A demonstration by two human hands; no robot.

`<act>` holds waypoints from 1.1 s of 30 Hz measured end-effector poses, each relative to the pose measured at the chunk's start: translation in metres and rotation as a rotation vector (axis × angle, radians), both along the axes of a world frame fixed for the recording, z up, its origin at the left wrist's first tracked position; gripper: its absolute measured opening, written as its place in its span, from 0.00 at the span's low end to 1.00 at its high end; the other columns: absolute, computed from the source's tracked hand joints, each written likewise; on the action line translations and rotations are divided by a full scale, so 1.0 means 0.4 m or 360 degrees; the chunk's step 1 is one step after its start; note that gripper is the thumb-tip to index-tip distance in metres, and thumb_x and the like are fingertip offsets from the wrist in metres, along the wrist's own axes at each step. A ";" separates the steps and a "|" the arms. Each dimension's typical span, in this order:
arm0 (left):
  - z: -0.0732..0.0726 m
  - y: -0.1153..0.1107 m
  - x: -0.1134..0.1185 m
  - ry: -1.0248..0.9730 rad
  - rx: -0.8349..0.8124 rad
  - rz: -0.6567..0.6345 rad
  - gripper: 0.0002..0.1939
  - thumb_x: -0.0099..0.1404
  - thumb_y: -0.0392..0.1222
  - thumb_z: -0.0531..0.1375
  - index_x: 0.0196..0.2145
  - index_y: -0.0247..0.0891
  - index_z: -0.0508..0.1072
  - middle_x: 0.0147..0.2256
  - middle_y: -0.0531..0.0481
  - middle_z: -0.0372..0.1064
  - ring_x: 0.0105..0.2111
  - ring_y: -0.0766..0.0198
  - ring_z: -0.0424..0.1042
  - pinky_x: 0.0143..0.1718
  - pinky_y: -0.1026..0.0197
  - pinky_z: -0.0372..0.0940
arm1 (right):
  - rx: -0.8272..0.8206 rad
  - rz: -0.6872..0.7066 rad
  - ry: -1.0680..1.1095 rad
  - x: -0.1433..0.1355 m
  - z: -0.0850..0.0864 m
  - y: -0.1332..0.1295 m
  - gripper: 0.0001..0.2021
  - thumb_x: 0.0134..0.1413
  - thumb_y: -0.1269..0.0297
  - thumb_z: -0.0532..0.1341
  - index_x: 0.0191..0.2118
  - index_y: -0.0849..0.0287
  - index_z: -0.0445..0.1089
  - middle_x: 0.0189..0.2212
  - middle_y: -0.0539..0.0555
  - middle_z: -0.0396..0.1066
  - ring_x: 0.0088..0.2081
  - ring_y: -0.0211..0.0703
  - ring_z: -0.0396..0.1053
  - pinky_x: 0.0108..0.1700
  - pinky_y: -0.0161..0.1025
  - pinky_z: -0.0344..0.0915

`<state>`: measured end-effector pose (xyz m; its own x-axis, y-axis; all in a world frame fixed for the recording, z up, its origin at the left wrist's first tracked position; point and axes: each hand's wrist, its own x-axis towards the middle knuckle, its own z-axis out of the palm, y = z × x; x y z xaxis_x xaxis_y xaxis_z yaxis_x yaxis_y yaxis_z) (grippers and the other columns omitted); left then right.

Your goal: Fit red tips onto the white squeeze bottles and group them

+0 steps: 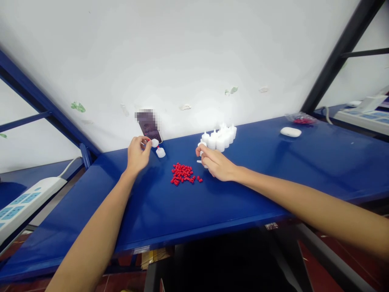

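My left hand (139, 153) pinches a small white dropper bottle (154, 142) with red at its tip, its round base facing right. Just below it a second white bottle with a red cap (160, 151) stands on the table. My right hand (217, 162) is curled around a white bottle, mostly hidden, whose pale nozzle (199, 162) sticks out to the left. Behind those fingers stands a group of several white nozzle bottles (220, 140). Between my hands lies a loose pile of small red caps (181, 173), with a few apart at its right.
A phone (148, 125) leans against the wall behind my left hand. At the right of the blue table (243, 202) lie a white rounded case (291, 132) and a clear bag with red pieces (302, 119). A power strip (27, 202) is at the left.
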<state>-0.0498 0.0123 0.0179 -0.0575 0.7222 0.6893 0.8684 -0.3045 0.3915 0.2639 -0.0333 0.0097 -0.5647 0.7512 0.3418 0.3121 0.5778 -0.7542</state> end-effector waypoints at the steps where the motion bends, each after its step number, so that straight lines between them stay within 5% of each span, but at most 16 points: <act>1: -0.005 0.001 0.004 0.0030 -0.0039 -0.0024 0.10 0.64 0.46 0.56 0.37 0.38 0.72 0.35 0.50 0.66 0.31 0.64 0.66 0.38 0.59 0.62 | 0.0020 -0.0015 -0.0013 0.001 0.003 -0.001 0.07 0.57 0.68 0.46 0.40 0.55 0.57 0.21 0.44 0.59 0.19 0.36 0.51 0.26 0.35 0.50; 8: -0.027 0.007 0.011 0.0235 -0.0267 -0.0094 0.15 0.66 0.48 0.54 0.45 0.39 0.71 0.38 0.47 0.65 0.33 0.60 0.67 0.41 0.56 0.63 | 0.0041 -0.0129 0.0040 0.006 0.014 0.003 0.09 0.57 0.68 0.46 0.35 0.57 0.62 0.20 0.46 0.61 0.20 0.36 0.54 0.26 0.35 0.50; 13: 0.012 -0.022 0.035 0.0229 -0.0022 -0.0025 0.16 0.67 0.48 0.53 0.47 0.38 0.70 0.37 0.47 0.67 0.32 0.61 0.66 0.39 0.57 0.63 | -0.0179 -0.0193 0.0204 0.000 0.003 0.016 0.12 0.55 0.66 0.48 0.26 0.60 0.65 0.19 0.49 0.61 0.22 0.36 0.59 0.26 0.35 0.53; 18: 0.048 -0.073 0.101 0.0619 -0.0459 -0.0523 0.13 0.68 0.47 0.52 0.38 0.39 0.74 0.28 0.52 0.69 0.28 0.63 0.67 0.32 0.60 0.60 | -0.0302 -0.0066 0.0331 -0.002 0.002 0.028 0.11 0.59 0.64 0.49 0.35 0.60 0.67 0.26 0.49 0.63 0.26 0.36 0.61 0.30 0.35 0.57; 23: 0.030 -0.090 0.147 0.0879 -0.0694 -0.0757 0.15 0.67 0.44 0.52 0.41 0.41 0.78 0.37 0.47 0.73 0.33 0.60 0.71 0.36 0.57 0.62 | -0.0229 0.0122 0.0264 -0.005 0.009 0.018 0.13 0.62 0.57 0.52 0.43 0.60 0.66 0.31 0.50 0.64 0.32 0.38 0.63 0.36 0.35 0.59; 28: 0.023 -0.094 0.154 0.0886 -0.0638 -0.0818 0.17 0.69 0.48 0.52 0.45 0.43 0.78 0.40 0.45 0.70 0.37 0.58 0.71 0.42 0.55 0.64 | -0.0266 0.0074 0.0295 -0.009 0.007 0.011 0.11 0.57 0.63 0.51 0.26 0.59 0.63 0.19 0.47 0.58 0.24 0.36 0.57 0.29 0.35 0.54; 33: 0.017 -0.099 0.173 0.0862 -0.0659 -0.0901 0.17 0.70 0.49 0.52 0.43 0.44 0.79 0.39 0.46 0.67 0.40 0.58 0.69 0.43 0.55 0.64 | -0.0289 0.0060 0.0316 -0.005 0.002 0.016 0.11 0.53 0.65 0.52 0.22 0.59 0.62 0.16 0.47 0.58 0.21 0.35 0.57 0.26 0.34 0.54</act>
